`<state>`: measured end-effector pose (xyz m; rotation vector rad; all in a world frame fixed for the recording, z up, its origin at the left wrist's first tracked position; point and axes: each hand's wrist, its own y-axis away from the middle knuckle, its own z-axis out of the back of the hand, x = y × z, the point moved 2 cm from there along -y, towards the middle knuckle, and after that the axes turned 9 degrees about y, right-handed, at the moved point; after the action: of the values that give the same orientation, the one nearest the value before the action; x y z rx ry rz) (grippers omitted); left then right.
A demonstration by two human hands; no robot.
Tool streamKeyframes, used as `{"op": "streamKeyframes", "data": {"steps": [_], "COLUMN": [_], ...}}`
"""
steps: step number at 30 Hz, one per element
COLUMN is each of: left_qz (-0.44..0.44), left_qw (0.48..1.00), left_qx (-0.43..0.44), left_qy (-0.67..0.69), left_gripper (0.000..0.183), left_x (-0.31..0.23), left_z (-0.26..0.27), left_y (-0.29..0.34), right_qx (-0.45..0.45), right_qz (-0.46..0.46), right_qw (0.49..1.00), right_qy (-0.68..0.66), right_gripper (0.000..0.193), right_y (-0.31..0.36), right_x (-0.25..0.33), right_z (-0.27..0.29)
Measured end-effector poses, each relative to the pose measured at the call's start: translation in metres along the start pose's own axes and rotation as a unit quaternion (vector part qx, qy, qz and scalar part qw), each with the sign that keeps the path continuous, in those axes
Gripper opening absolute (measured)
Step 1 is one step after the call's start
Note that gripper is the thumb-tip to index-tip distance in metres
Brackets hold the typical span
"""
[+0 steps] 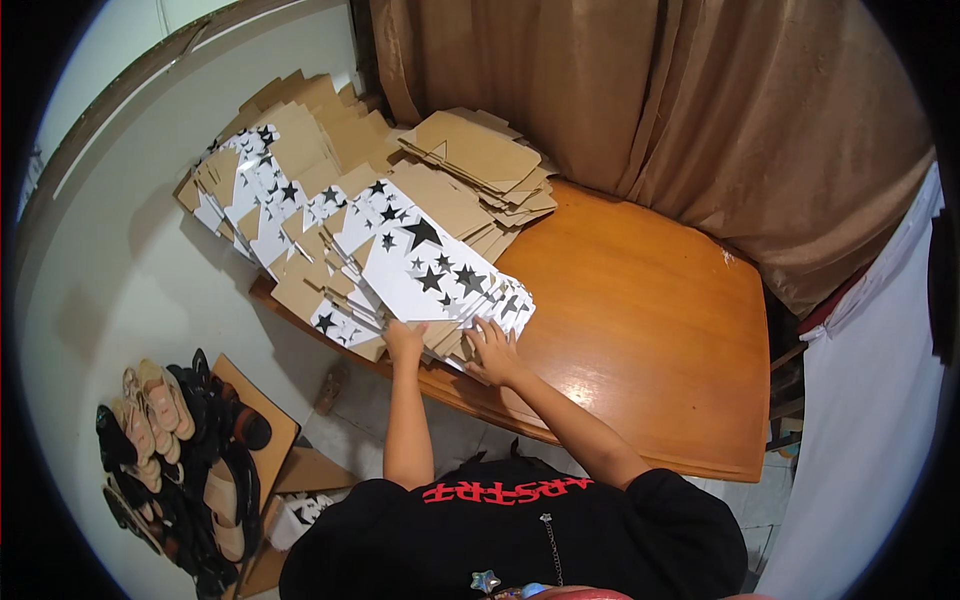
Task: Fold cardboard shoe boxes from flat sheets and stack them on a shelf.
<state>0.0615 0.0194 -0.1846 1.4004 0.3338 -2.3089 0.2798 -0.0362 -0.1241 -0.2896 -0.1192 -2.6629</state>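
A fanned stack of flat cardboard box blanks (400, 270), white with black stars on one side and brown on the other, lies on the left part of a wooden table. At the stack's near edge, my left hand (405, 343) is closed on the cardboard with its thumb on top. Part of its fingers is hidden by the sheets. To its right, my right hand (492, 352) rests on the near right corner of the same stack, fingers apart and lying on the overlapping sheets.
More brown cardboard blanks (470, 150) are piled at the back of the wooden table (640, 320). A brown curtain (780, 120) hangs behind it, with white cloth (870, 400) at the right. Shoes (160, 400) stand on a rack at the lower left, near the wall.
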Motion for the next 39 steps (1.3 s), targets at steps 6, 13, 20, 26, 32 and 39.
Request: {"op": "streamKeyframes", "data": {"steps": [6,13,20,26,32,39], "left_qz": [-0.125,-0.234,-0.419,-0.493,-0.429,-0.364], "left_qw": [0.973,0.945,0.900,0.852,0.865,0.881], "left_qx": [-0.178,-0.213,-0.062,0.045,0.163,0.150], "left_qy": [-0.074,0.088,0.108,0.170,0.201,0.261], "left_gripper": [0.031,0.024,0.025,0.030,0.028,0.025], "left_x": [-0.105,-0.185,-0.244,-0.241,-0.234,-0.233], "left_z": [0.024,0.069,0.058,0.002,-0.063,-0.108], "left_y": [0.043,0.059,0.099,0.116,0.125,0.106], "right_qx": [-0.211,-0.307,-0.344,-0.428,-0.503,-0.503], "right_qz": [0.018,0.020,-0.023,-0.116,-0.252,-0.494], "right_qw": [0.972,0.918,0.844,0.756,0.739,0.586], "right_qy": [-0.099,-0.249,-0.411,-0.482,-0.372,-0.400], "right_gripper": [0.065,0.056,0.059,0.085,0.067,0.038], "right_y": [-0.020,-0.052,-0.032,0.032,0.108,0.220], "right_x": [-0.039,-0.085,-0.131,-0.174,-0.229,-0.270], "right_z": [0.036,0.094,0.194,0.229,0.159,0.095]}}
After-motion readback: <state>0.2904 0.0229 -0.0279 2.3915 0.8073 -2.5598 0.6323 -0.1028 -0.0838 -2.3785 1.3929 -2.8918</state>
